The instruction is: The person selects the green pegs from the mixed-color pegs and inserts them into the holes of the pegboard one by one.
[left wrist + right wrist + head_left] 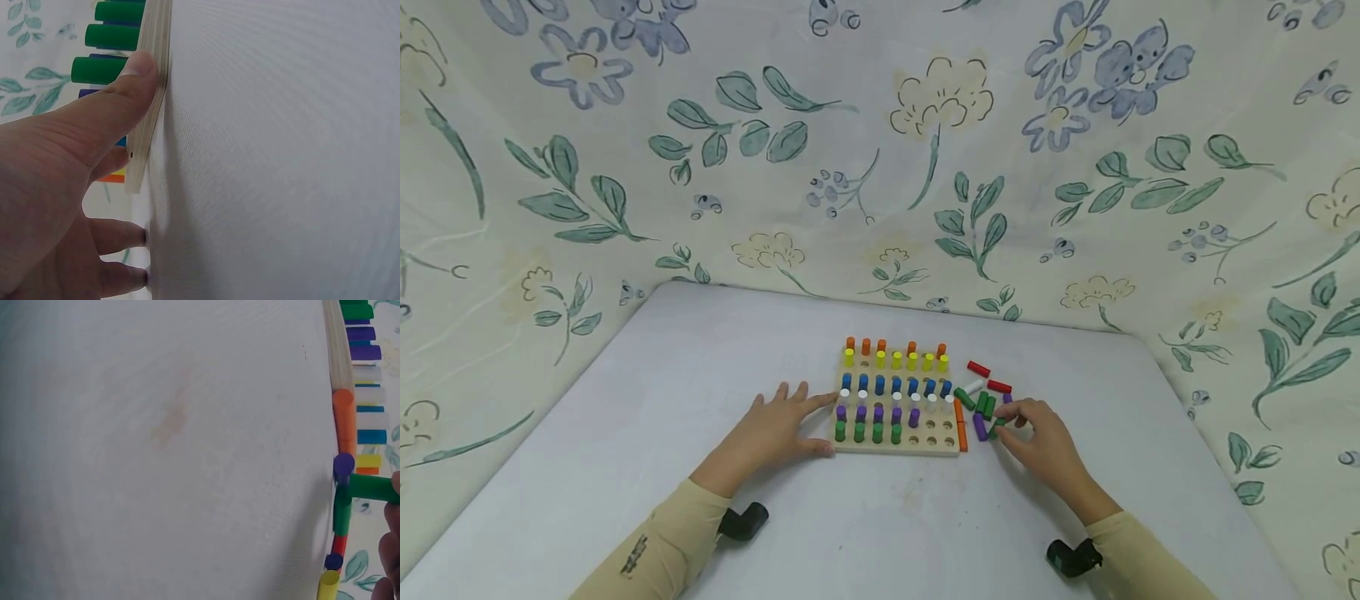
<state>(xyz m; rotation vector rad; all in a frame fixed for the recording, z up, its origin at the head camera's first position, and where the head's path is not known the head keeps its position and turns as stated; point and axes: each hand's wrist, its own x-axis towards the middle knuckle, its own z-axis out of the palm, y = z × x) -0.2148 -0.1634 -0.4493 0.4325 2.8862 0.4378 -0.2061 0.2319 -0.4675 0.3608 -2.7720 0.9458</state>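
Note:
A wooden pegboard [936, 447] lies on the table, with upright pegs in rows of orange, yellow, blue, white, purple and green from back to front. Bare holes show at the right of the green and purple rows. My left hand [772, 435] rests at the board's left side, fingers spread, thumb and forefinger touching its edge. In the left wrist view the thumb lies against the board's side by a green peg [98, 70]. To the right of the board, my right hand [1041, 437] pinches a green peg [372, 487] between thumb and fingers, above the loose pegs.
Loose pegs lie right of the board: red [999, 387], white [974, 387], green [964, 399], purple [981, 427], and an orange line [961, 425] along the board's edge. A yellow peg [328, 585] shows in the right wrist view. Floral cloth [865, 167] hangs behind the white table [880, 533].

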